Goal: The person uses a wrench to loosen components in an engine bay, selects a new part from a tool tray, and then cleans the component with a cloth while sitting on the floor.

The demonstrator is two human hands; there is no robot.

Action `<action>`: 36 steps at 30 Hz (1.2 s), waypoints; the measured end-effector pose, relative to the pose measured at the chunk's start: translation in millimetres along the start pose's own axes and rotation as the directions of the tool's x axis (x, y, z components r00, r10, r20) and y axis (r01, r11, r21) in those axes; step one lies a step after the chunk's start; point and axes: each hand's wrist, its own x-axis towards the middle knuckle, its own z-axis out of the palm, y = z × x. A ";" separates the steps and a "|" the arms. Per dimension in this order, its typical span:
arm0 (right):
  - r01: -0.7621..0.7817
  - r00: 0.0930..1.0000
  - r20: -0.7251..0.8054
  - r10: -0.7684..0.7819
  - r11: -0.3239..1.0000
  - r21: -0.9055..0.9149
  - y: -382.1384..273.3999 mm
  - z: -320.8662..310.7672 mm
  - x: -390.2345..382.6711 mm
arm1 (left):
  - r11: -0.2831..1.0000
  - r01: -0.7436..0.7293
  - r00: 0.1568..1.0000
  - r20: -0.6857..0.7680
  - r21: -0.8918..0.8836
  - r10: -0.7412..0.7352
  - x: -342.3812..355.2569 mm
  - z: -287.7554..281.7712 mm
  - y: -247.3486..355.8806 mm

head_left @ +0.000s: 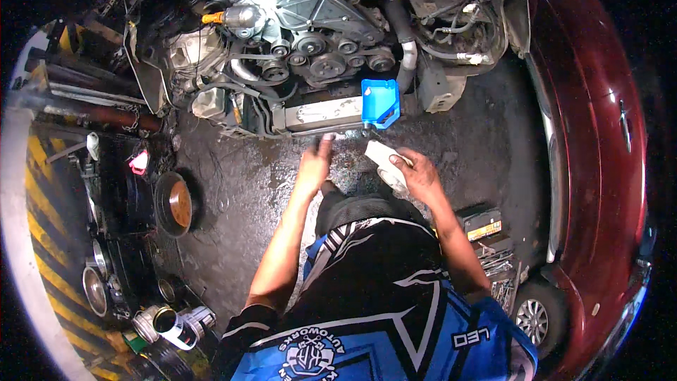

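Note:
My right hand (pixel 419 173) grips a pale, flat-sided object (pixel 381 157) with a rounded lower part, the thumb lying across it; its exact kind is not clear. To its left, my left hand (pixel 315 166) is raised in front of the engine bay, slightly blurred, with fingers apart and nothing visible in them. Just beyond both hands, a blue plastic container (pixel 371 114) with an open face rests at the front crossmember (pixel 321 112). Behind it is the exposed engine (pixel 326 28) with its pulleys and belt.
A dark red car (pixel 592 134) stands along the right. Near its wheel (pixel 532 319) lie a battery (pixel 482 225) and several hand tools (pixel 499 266). On the left are a round basin of brown liquid (pixel 180 204), a white bucket (pixel 176 329) and a yellow-striped edge (pixel 53 240). The dark floor (pixel 226 162) looks wet.

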 end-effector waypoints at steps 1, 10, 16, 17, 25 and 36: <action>0.022 0.999 -0.044 -0.022 1.000 0.002 13.6 2.3 6.3 | 0.851 0.382 0.924 0.169 -0.361 -0.343 6.6 5.3 -31.3; -0.061 0.998 0.001 0.061 0.998 -0.031 35.4 7.0 13.7 | 0.038 0.653 0.691 0.575 -0.756 -0.439 -9.8 25.0 -114.1; -0.046 0.994 0.095 0.047 0.999 -0.020 38.1 17.2 17.3 | -0.064 0.591 0.784 0.592 -0.804 -0.188 -10.6 10.6 -54.6; -0.047 0.993 0.103 0.050 0.998 -0.034 38.4 19.0 17.3 | -0.063 0.595 0.781 0.595 -0.801 -0.188 -9.5 11.7 -46.2; -0.025 0.995 0.100 0.028 0.999 -0.031 18.7 28.1 15.3 | 0.577 0.415 0.858 0.513 -0.704 0.008 -11.6 11.4 -28.0; -0.050 0.986 0.149 0.068 0.991 -0.126 17.3 37.2 24.3 | 0.738 0.487 0.846 0.463 -0.468 -0.265 -21.3 22.4 32.3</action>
